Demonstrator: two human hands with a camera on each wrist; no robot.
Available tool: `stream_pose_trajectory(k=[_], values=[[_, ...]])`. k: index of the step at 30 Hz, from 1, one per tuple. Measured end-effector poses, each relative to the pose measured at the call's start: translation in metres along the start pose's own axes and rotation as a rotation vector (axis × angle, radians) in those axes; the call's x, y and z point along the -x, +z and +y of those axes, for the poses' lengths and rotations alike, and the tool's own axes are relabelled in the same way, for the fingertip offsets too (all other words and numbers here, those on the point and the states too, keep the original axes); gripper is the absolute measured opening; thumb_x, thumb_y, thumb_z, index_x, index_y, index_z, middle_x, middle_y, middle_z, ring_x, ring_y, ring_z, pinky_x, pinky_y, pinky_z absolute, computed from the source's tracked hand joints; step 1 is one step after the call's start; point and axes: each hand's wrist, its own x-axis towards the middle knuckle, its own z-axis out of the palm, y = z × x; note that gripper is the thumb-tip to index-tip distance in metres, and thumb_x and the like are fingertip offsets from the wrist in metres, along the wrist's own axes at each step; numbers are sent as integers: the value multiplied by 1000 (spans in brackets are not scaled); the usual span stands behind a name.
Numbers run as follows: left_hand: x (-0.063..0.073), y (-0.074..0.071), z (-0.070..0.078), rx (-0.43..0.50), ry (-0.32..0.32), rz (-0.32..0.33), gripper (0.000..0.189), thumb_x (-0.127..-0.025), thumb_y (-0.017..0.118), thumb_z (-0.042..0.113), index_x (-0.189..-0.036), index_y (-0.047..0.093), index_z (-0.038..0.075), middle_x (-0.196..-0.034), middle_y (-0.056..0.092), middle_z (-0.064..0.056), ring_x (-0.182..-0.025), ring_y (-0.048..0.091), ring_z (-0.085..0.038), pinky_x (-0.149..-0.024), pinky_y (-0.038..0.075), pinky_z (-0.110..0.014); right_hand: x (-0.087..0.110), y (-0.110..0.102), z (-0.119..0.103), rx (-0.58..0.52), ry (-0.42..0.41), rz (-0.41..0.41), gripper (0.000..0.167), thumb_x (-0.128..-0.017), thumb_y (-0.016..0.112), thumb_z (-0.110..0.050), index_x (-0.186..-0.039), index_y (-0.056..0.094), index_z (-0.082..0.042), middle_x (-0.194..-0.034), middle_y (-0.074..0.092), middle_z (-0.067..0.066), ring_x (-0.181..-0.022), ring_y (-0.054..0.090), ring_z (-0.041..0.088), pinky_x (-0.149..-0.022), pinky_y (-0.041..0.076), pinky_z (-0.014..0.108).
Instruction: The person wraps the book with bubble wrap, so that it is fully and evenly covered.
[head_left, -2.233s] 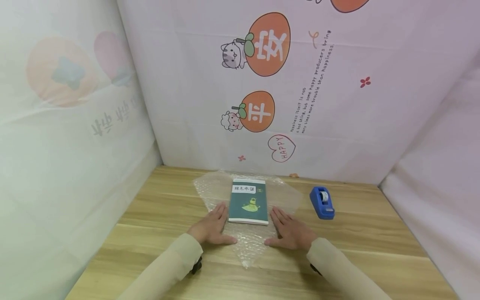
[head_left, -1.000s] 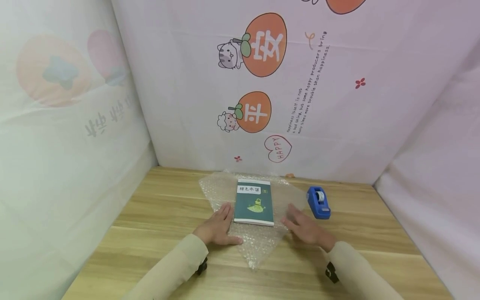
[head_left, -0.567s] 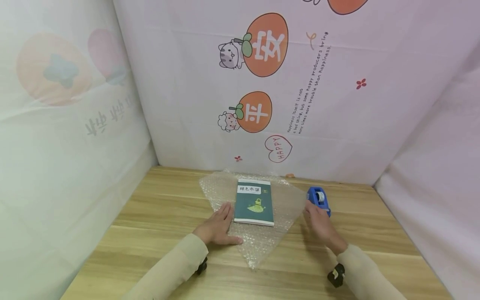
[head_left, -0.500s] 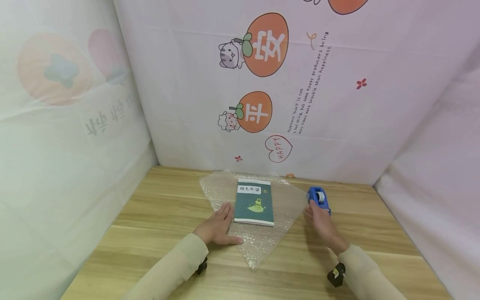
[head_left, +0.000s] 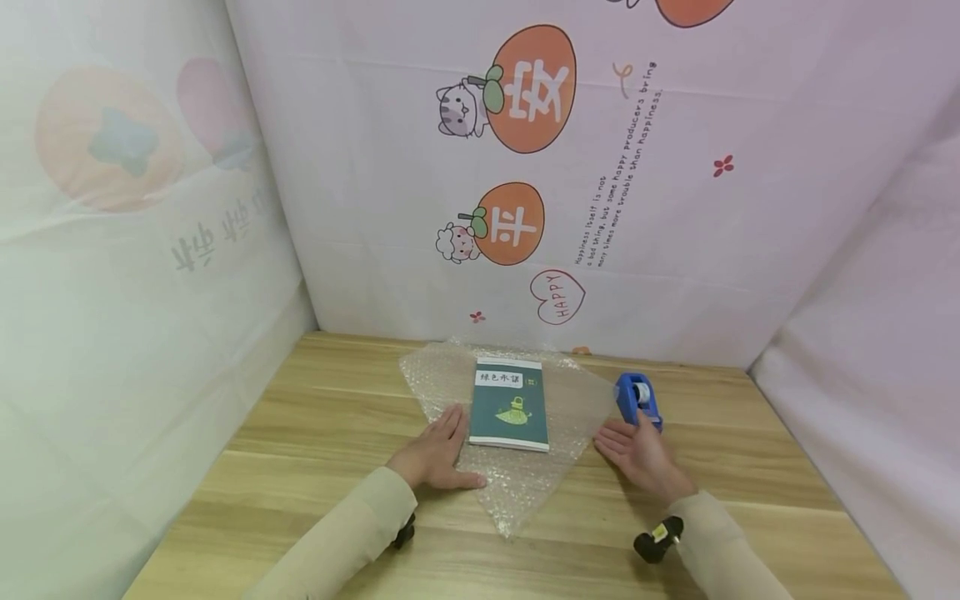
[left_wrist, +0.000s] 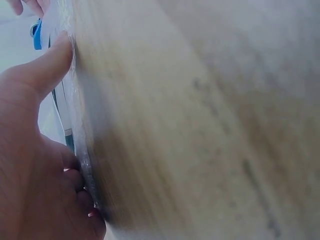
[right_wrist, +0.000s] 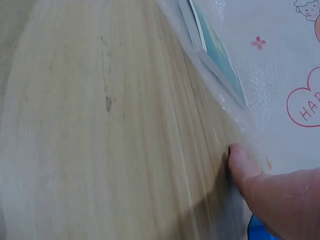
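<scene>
A green book point(head_left: 510, 408) with white bands and a yellow-green drawing lies face up on a sheet of clear bubble wrap point(head_left: 510, 492). My left hand point(head_left: 431, 457) rests on the wrap just left of the book, fingers extended and thumb spread; its fingers point(left_wrist: 82, 192) show at the sheet's edge in the left wrist view. Right of the sheet, my right hand point(head_left: 639, 454) is turned with its palm partly up and its fingers pointing left, holding nothing visible. Its thumb overlaps the near end of a blue tape dispenser point(head_left: 627, 400) carrying a roll of clear tape.
A wood-grain table point(head_left: 322, 500) carries everything. White printed cloth point(head_left: 375, 167) rises behind it, with plain cloth walls at left and right. Black wrist devices point(head_left: 658, 540) sit under both light sleeves.
My right hand has left the bubble wrap and moved right to the tape dispenser, then rolled its palm upward with fingers toward the left. My left hand has stayed beside the book.
</scene>
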Motion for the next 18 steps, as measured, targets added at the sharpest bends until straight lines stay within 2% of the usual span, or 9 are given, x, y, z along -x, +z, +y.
stream_pose_trajectory(k=[8, 12, 14, 18], values=[[15, -20, 15, 3, 18, -9, 119, -92, 67, 70, -166, 15, -7, -176, 6, -28, -166, 8, -42, -135, 19, -54, -9, 9, 8, -179, 20, -54, 78, -110, -6, -50, -161, -20, 7, -173, -15, 31, -165, -6, 39, -137, 3, 41], [16, -21, 14, 10, 40, 5, 121, -91, 66, 73, -165, 15, -9, -175, 7, -30, -165, 9, -43, -134, 19, -56, -16, 15, 10, -246, 23, -76, 80, -110, -5, -53, -162, -21, 6, -174, -16, 28, -166, -6, 37, -137, 4, 39], [14, -16, 9, 1, 53, 19, 123, -90, 62, 78, -166, 15, -7, -176, 6, -29, -165, 8, -43, -134, 19, -56, -21, 17, 10, -281, 27, -77, 81, -110, -3, -54, -162, -20, 5, -174, -16, 26, -166, -6, 35, -137, 6, 38], [16, -19, 12, 28, 58, 19, 126, -88, 61, 81, -166, 15, -6, -177, 6, -27, -166, 7, -42, -134, 19, -56, -30, 22, 13, -338, 34, -83, 83, -109, -1, -57, -164, -17, 3, -176, -14, 24, -166, -4, 34, -137, 8, 39]])
